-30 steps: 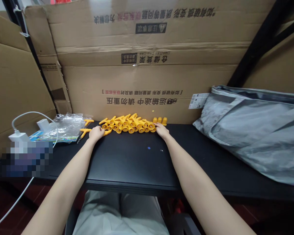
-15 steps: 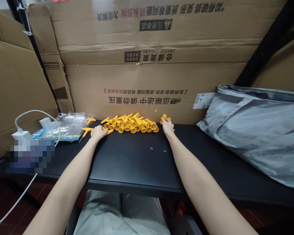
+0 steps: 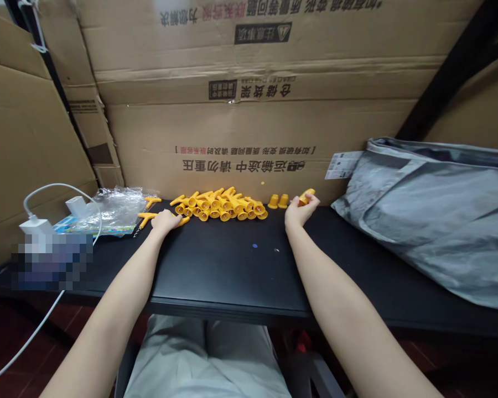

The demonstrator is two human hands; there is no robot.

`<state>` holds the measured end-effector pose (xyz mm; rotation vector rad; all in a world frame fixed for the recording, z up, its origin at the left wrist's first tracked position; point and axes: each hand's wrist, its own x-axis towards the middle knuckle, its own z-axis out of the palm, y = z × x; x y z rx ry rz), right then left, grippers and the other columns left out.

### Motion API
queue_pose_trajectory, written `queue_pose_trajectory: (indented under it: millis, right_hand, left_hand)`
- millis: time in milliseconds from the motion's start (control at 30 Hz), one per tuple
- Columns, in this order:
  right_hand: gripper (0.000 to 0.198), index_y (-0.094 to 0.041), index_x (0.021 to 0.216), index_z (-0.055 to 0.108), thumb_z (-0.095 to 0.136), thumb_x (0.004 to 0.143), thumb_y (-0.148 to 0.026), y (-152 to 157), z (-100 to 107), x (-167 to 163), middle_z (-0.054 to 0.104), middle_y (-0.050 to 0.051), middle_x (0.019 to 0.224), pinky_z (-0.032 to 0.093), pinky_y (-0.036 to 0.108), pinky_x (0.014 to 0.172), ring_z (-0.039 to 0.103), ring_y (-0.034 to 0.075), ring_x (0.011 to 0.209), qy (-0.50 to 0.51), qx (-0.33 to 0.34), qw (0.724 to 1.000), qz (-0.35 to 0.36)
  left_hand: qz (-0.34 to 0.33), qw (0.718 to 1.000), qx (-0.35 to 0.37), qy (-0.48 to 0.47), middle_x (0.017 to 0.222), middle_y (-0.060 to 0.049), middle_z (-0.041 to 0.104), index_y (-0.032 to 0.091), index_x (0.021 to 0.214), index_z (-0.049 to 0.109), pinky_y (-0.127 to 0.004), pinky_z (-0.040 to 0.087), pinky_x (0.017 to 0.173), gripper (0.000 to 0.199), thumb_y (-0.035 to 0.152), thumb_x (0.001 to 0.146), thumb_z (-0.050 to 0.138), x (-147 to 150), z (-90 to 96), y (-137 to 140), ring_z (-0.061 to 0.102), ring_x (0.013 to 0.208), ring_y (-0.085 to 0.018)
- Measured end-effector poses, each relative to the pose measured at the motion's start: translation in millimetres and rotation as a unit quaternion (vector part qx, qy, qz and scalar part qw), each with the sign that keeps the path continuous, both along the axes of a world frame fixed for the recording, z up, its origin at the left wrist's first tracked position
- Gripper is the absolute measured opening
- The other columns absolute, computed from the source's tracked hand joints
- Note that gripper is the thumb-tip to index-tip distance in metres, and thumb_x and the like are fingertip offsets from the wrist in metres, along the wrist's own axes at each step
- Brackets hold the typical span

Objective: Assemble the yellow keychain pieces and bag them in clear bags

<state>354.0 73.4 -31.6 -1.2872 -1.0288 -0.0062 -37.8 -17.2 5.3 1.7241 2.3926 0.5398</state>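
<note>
The left hand [image 3: 166, 221] hides part of the yellow handles [image 3: 183, 220] under it, so whether its fingers grip or merely rest cannot be told; the right hand [image 3: 299, 212] covers the lower part of a yellow piece [image 3: 307, 194], leaving its full shape unclear; pixelation masks whatever lies below the white charger [image 3: 36, 228]; the grey bag [image 3: 435, 226] runs past the right edge; the cardboard sheet's [image 3: 240, 127] topmost print is cut off above; the white label's [image 3: 342, 166] print is too small to read.

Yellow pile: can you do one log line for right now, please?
left grip: on yellow part, hold unclear | right grip: holding yellow piece | two yellow cups: standing between yellow pile and right grip
</note>
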Motion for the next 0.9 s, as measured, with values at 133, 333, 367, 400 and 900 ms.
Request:
queue_pose_trajectory:
  millis: [133, 333, 367, 400, 900]
  right_hand:
    - [0.047, -0.018, 0.122, 0.033, 0.05, 0.079, -0.025, -6, 15, -13, 0.049, 0.014, 0.117, 0.048, 0.04, 0.089, 0.06, 0.023, 0.099, 0.048, 0.017, 0.999, -0.008]
    - [0.051, -0.019, 0.126, 0.034, 0.05, 0.079, -0.024, -17, 32, -34, 0.048, 0.016, 0.124, 0.051, 0.039, 0.087, 0.062, 0.021, 0.099, -0.007, 0.04, 0.997, 0.07]
    - [0.05, -0.018, 0.126, 0.035, 0.05, 0.078, -0.024, -19, 33, -37, 0.049, 0.016, 0.123, 0.05, 0.038, 0.088, 0.062, 0.022, 0.101, -0.009, 0.046, 0.995, 0.084]
    - [0.05, -0.017, 0.125, 0.036, 0.051, 0.078, -0.024, -22, 34, -40, 0.05, 0.016, 0.122, 0.05, 0.037, 0.089, 0.061, 0.022, 0.103, -0.01, 0.05, 0.994, 0.095]
    - [0.04, -0.02, 0.123, 0.047, 0.048, 0.083, -0.022, -56, 38, -65, 0.056, 0.013, 0.124, 0.04, 0.043, 0.101, 0.052, 0.026, 0.119, -0.237, 0.043, 0.963, 0.12]
  left_hand:
    - [0.017, 0.999, -0.028, 0.008, 0.107, -0.019, 0.069, 0.014, 0.095, 0.066, -0.038, 0.048, 0.085, 0.042, 0.048, 0.075, 0.052, 2, 2.4, -1, 0.062, 0.11, -0.034]
    - [0.017, 1.0, -0.017, -0.001, 0.11, -0.02, 0.068, 0.013, 0.101, 0.065, -0.038, 0.048, 0.085, 0.043, 0.045, 0.075, 0.053, 2, 2.7, -3, 0.061, 0.11, -0.034]
    - [0.017, 1.0, -0.013, -0.001, 0.109, -0.02, 0.068, 0.012, 0.1, 0.066, -0.038, 0.048, 0.085, 0.043, 0.045, 0.076, 0.052, 2, 2.3, -3, 0.062, 0.109, -0.034]
    - [0.018, 1.0, -0.009, -0.002, 0.108, -0.02, 0.069, 0.012, 0.099, 0.066, -0.038, 0.048, 0.084, 0.043, 0.045, 0.077, 0.051, 2, 2.0, -2, 0.062, 0.108, -0.034]
    - [-0.057, 0.97, 0.23, 0.06, 0.104, -0.011, 0.065, 0.017, 0.096, 0.061, -0.035, 0.042, 0.091, 0.026, 0.03, 0.089, 0.041, 3, 3.7, 0, 0.056, 0.103, -0.024]
